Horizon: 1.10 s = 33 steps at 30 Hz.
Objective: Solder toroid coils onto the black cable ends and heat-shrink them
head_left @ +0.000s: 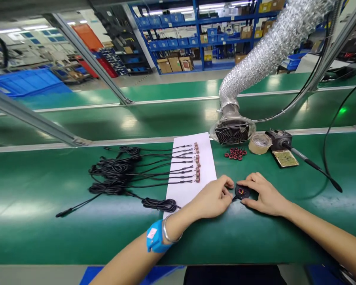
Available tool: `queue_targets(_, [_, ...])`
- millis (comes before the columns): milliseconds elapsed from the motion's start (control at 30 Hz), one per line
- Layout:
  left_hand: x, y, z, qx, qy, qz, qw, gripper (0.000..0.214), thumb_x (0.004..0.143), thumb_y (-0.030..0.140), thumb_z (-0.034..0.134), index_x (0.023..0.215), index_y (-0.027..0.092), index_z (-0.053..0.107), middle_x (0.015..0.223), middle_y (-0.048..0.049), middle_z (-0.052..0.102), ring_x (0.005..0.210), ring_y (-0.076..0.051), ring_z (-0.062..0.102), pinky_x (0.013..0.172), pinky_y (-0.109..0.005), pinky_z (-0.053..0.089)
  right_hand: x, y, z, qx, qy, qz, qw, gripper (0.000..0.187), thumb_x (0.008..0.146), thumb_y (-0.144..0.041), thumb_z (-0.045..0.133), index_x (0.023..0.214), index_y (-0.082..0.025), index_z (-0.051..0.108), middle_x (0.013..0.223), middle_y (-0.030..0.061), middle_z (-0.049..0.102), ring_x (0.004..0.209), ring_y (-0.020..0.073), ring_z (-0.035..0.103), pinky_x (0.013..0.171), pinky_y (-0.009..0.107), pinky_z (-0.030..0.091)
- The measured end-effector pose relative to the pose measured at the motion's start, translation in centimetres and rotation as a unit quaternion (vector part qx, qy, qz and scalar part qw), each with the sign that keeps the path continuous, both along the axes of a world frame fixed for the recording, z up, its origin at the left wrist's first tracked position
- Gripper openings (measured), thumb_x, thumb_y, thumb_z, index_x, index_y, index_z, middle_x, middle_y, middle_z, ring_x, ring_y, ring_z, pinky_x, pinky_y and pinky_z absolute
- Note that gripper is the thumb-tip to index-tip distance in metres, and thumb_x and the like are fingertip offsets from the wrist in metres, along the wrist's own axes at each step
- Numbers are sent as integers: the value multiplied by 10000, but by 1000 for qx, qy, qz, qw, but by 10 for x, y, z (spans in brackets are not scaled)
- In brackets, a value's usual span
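A small round black part [242, 192] with a red coil in its middle lies on the green bench between my two hands. My left hand [214, 198] is pinched against its left edge, where a thin black lead comes out. My right hand [262, 192] curls round its right side, thumb and fingers pressed on the rim. A blue strap and a metal bangle sit on my left wrist [158, 236]. A white sheet [192, 170] to the left carries several black cables [127, 174] with small brown coils [197, 163] at their ends.
A pile of red coils [235, 153] lies behind my hands. A foil extraction duct with a fan grille [231, 133], a tape roll [260, 143], and a soldering iron [311, 164] on its stand with a sponge pad [285, 158] stand at the back right. Metal frame bars cross the left.
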<state>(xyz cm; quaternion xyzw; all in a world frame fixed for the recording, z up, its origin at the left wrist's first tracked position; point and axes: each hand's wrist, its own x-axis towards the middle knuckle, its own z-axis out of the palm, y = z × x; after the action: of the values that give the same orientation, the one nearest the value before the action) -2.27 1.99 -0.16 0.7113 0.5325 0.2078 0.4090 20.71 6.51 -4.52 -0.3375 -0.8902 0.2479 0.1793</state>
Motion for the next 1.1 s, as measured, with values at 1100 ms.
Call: queue_targets(1100, [-6,-27,17,123,-53,72,988,168,906,221,533,971,182,683,792,-22,702,625,-129,588,590,-248,453,-30,7,28,-516,232,42,824,484,669,-197,853,1024,-180,525,858,24,721,814,159,723,683,237,562])
